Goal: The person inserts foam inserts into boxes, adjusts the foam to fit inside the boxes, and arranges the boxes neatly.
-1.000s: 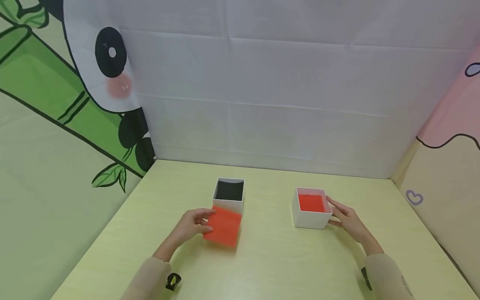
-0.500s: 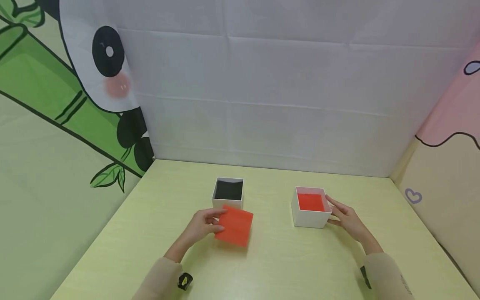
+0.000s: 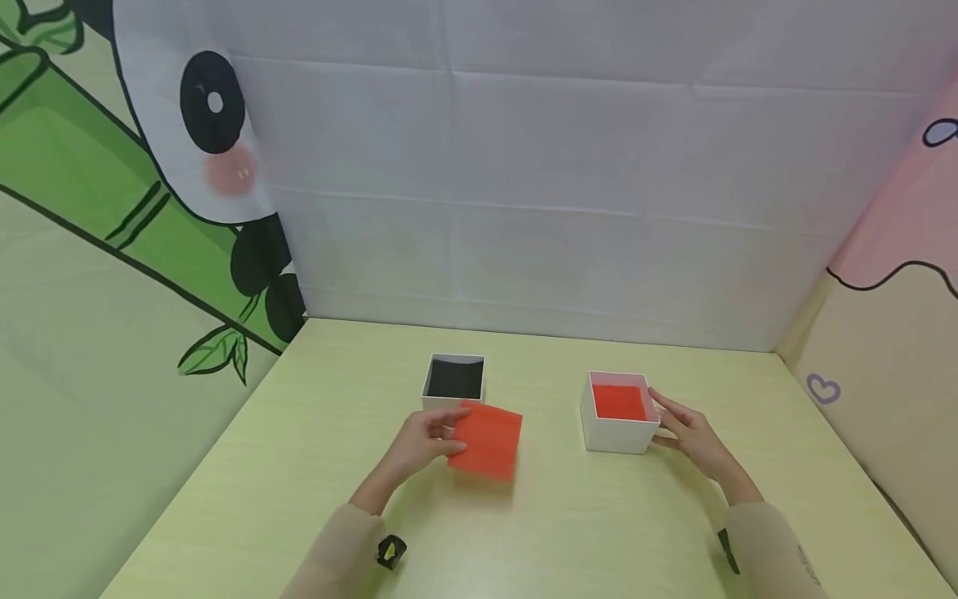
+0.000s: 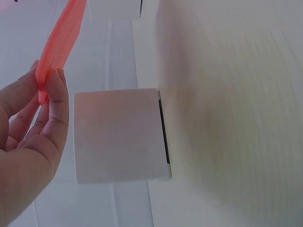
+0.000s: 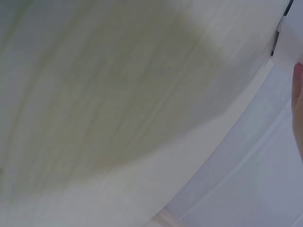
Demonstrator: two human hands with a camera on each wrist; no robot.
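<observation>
Head view: the left hand (image 3: 425, 439) pinches an orange square sheet (image 3: 487, 439) by its left edge, thumb on top, fingers curled beneath. Sheet held above the table (image 3: 554, 524), tilted, its far corner overlapping the near right corner of the black-lined box (image 3: 454, 384). A soft shadow lies on the table under the sheet.

Left wrist view: the sheet (image 4: 60, 45) seen nearly edge-on, clamped between thumb and fingertips of the left hand (image 4: 29, 142); a white wall of the black-lined box (image 4: 118, 136) sits just beyond the fingers, not touching them.

The right hand (image 3: 692, 434) rests against the right side of the red-lined box (image 3: 620, 413), fingers extended and laid along the box wall, thumb low near the box's base. The fingers are straight rather than wrapped round it. In the right wrist view only a sliver of that hand (image 5: 298, 109) shows at the frame's edge, with a box corner (image 5: 287, 45) near it; the rest is table surface and backdrop, blurred.

Both boxes are white outside, open-topped, standing upright on the pale yellow-green table, well apart from each other. The red-lined box stands to the right of the sheet, clear of it.

Surroundings: white cloth backdrop (image 3: 539, 191) behind the table, panda-and-bamboo panel (image 3: 127, 166) on the left, pink and cream panel (image 3: 891, 274) on the right. Beige sleeves (image 3: 771, 553) cover both forearms
</observation>
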